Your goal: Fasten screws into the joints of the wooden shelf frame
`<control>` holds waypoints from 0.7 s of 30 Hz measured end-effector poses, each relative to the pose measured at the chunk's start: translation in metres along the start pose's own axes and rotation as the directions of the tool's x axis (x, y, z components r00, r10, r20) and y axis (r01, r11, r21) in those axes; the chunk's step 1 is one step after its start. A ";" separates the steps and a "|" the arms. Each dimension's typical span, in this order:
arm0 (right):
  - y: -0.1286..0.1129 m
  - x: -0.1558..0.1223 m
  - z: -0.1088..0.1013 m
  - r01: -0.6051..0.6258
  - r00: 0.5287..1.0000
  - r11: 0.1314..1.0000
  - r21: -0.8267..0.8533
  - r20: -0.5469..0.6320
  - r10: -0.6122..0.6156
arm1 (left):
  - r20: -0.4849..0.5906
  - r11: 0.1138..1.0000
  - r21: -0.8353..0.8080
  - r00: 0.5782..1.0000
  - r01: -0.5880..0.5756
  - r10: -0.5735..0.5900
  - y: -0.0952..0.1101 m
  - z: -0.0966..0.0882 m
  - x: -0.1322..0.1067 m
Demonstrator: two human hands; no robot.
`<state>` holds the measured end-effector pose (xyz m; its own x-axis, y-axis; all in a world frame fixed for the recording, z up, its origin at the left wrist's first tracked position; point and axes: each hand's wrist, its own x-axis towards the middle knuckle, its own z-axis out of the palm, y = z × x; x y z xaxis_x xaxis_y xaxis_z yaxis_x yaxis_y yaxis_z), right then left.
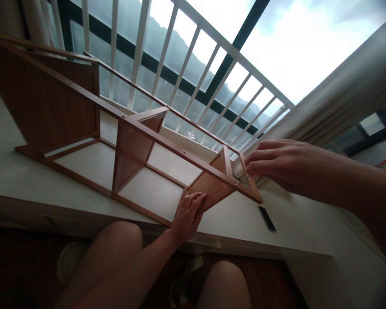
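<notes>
A brown wooden shelf frame (154, 136) lies on its side on a pale ledge, with several panels standing across it. My left hand (188, 213) is closed around the lower edge of the right-hand shelf panel (212, 182), its thumb side hidden behind the fingers. Near the frame's right end, my right hand (266, 161) pinches a thin metal rod that looks like a hex key (243, 179). The rod's tip meets the upper rail close to the right-hand panel. A round metal fastener (124, 115) shows in the same rail farther left.
A dark phone (266, 219) lies on the pale ledge (231, 227) right of the frame. White railings (188, 53) and a window stand behind it. A curtain (334, 94) hangs at the right. My knees are below the ledge's front edge.
</notes>
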<state>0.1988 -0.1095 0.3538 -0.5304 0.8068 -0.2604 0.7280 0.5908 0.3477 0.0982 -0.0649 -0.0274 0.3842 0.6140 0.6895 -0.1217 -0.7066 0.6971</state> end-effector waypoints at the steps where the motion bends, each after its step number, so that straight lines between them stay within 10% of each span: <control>1: -0.002 0.001 0.000 -0.040 0.999 0.999 -0.007 0.018 0.040 | 0.001 1.000 -0.001 1.000 0.002 -0.002 0.000 0.000 0.000; 11: -0.026 0.016 0.001 -0.590 0.807 0.786 0.182 0.156 0.570 | 0.004 1.000 -0.012 1.000 0.001 -0.001 0.000 0.001 0.000; 21: -0.011 0.000 0.005 -0.273 0.959 0.946 0.175 -0.023 0.281 | 0.005 1.000 -0.011 1.000 0.010 -0.010 0.000 0.001 0.000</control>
<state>0.1932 -0.1163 0.3455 -0.3142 0.9402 -0.1312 0.9094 0.3378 0.2427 0.0987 -0.0655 -0.0277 0.3898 0.6190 0.6818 -0.1279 -0.6968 0.7057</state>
